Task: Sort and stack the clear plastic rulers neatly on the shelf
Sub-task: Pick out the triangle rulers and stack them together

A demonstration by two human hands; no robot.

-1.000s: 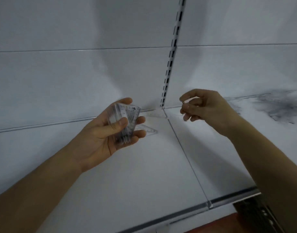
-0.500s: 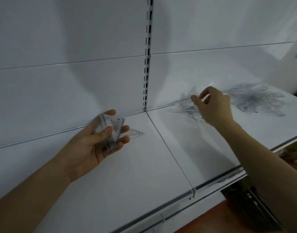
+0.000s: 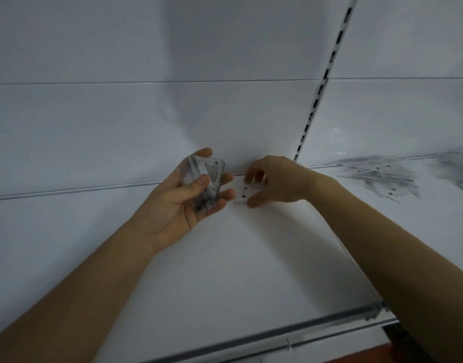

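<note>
Clear rulers (image 3: 202, 183) clamped in left hand (image 3: 184, 203); right hand (image 3: 273, 182) pinches another ruler (image 3: 241, 193); print unreadable.

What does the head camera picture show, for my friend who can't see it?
The left hand holds a stack of clear rulers above a white shelf, while the right hand grips another clear ruler beside it. Loose rulers lie farther right.

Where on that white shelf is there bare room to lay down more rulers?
Bare: the white shelf between the two forearms, forward to its metal front rail, and left of the left hand. Crowded: the right bay's loose heap of clear plastic rulers, and by the back wall where the right hand holds clear rulers.
</note>
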